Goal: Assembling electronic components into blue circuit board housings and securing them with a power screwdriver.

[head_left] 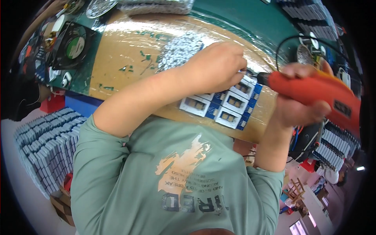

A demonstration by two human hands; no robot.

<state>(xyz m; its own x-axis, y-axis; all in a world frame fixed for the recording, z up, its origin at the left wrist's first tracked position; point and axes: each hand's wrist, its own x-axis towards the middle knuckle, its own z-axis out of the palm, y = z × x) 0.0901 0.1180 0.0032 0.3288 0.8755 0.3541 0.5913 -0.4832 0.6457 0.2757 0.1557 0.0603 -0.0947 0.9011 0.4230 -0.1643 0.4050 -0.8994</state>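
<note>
My right hand (297, 98) is wrapped round a red electric drill (317, 94) with a black chuck (264, 79). The chuck points left, toward my other hand. With its fingers curled and pressed together, my left hand (219, 66) is over the upper end of a blue circuit board panel (213, 111); what its fingertips hold is hidden. White square frames with metal contacts sit on the panel in rows, among them a frame (235, 102) near its middle. Just behind my left wrist lies a heap of small silvery parts (180, 49).
The brown work board (129, 43) lies on a green table (235, 15), with green scraps (147, 56) scattered on it. A black fan (73, 46) stands at the left. Grey stacked units (51, 145) fill the lower left. A black cable (286, 41) arcs behind the drill.
</note>
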